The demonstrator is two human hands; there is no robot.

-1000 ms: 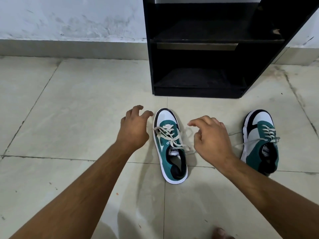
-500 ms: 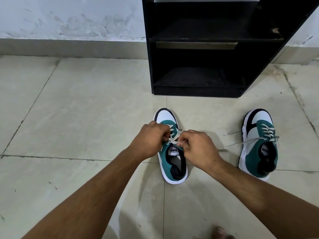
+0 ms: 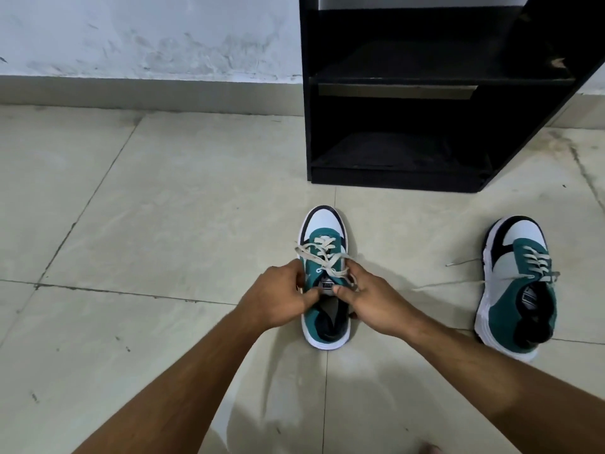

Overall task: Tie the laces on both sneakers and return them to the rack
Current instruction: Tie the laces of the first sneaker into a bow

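A teal, white and black sneaker [image 3: 324,224] stands on the floor in front of me, toe toward the rack. My left hand [image 3: 275,296] and my right hand [image 3: 373,299] flank its tongue, thumbs meeting on the tongue label, fingers pinching the cream laces [image 3: 322,257] that cross over the upper. The second sneaker [image 3: 514,290] sits to the right, its laces [image 3: 458,273] untied and trailing left across the tile. The black shoe rack [image 3: 409,93] stands against the wall beyond, its two visible shelves bare.
Pale floor tiles [image 3: 147,208] with dark grout lines spread all around. A white wall [image 3: 147,34] with a grey skirting runs along the back. A toe of my foot [image 3: 430,448] peeks in at the bottom edge.
My open hands came in from either side of the near sneaker, closed on its laces, then slid down toward the tongue while the laces spread across the upper.
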